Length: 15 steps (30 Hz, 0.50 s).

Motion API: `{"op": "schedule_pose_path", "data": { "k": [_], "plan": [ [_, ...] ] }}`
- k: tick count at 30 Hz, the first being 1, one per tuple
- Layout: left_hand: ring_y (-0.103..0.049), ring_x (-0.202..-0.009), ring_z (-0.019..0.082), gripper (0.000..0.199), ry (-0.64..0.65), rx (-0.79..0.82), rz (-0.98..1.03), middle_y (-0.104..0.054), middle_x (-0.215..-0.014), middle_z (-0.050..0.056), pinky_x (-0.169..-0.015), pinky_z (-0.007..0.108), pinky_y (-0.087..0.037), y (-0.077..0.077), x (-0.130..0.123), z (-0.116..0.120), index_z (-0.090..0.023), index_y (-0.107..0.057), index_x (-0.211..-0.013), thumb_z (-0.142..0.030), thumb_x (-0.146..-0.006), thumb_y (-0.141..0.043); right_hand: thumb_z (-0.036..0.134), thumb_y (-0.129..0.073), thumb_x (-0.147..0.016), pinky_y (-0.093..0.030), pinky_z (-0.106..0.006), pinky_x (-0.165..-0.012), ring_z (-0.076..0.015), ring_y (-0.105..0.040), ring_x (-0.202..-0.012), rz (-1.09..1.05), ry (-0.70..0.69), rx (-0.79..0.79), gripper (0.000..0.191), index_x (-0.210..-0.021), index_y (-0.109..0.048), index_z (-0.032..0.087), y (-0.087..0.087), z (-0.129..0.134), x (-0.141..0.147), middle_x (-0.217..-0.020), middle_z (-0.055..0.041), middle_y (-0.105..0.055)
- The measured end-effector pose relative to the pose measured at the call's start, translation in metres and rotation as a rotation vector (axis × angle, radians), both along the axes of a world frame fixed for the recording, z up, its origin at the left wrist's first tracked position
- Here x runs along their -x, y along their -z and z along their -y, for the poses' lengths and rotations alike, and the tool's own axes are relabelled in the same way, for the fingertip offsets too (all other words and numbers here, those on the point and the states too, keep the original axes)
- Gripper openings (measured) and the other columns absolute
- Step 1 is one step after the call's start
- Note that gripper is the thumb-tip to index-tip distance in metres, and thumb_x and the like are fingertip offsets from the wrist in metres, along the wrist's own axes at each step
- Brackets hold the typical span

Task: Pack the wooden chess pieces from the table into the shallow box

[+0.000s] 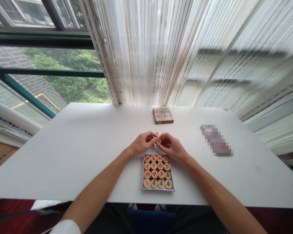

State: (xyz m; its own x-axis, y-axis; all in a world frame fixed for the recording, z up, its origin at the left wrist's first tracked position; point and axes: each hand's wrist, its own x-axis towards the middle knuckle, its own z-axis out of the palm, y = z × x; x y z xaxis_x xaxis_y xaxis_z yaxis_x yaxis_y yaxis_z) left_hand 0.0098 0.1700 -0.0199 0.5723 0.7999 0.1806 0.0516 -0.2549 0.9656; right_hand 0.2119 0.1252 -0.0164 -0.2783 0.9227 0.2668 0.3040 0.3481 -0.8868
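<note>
Round wooden pieces with red characters lie between my two hands, just beyond an open box. My left hand (145, 142) has its thumb and fingers closed on a red-marked piece (158, 141). From the other side my right hand (170, 146) touches the same piece with curled fingertips; a bit of another piece shows behind it. Nearer to me, the open box (158, 189) holds rows of round pieces, most with red characters, several with black ones along the bottom and lower right.
A flat printed box lid (163, 115) lies at the back of the white table (88, 146). To the right is a blurred-out flat object (217, 140). Striped curtains (146, 52) hang behind the table, with a window at the left.
</note>
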Motion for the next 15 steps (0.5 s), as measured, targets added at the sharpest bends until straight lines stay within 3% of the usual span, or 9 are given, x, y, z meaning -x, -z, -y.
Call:
{"op": "schedule_pose_path", "data": {
  "k": [5, 15],
  "plan": [
    [-0.068, -0.075, 0.015, 0.033, 0.018, 0.017, 0.009, -0.072, -0.091, 0.008, -0.071, 0.026, -0.056, 0.0015, -0.0001, 0.0, -0.013, -0.063, -0.108, -0.042, -0.091, -0.067, 0.038, -0.068, -0.089, -0.058, -0.03, -0.068, -0.0175, -0.068, -0.077, -0.017, -0.006, 0.002, 0.027, -0.11, -0.059, 0.023, -0.0016, 0.0007, -0.0016, -0.092, -0.0036, -0.071],
    [-0.068, -0.082, 0.016, 0.033, 0.024, -0.035, -0.01, -0.071, -0.094, 0.008, -0.071, 0.026, -0.056, 0.0005, 0.0004, 0.001, -0.014, -0.062, -0.111, -0.035, -0.088, -0.072, 0.041, -0.066, -0.092, -0.059, -0.037, -0.083, -0.0217, -0.071, -0.091, -0.094, -0.023, 0.059, 0.026, -0.11, -0.06, 0.023, 0.0009, -0.0017, -0.0049, -0.098, -0.0061, -0.072]
  ]
}}
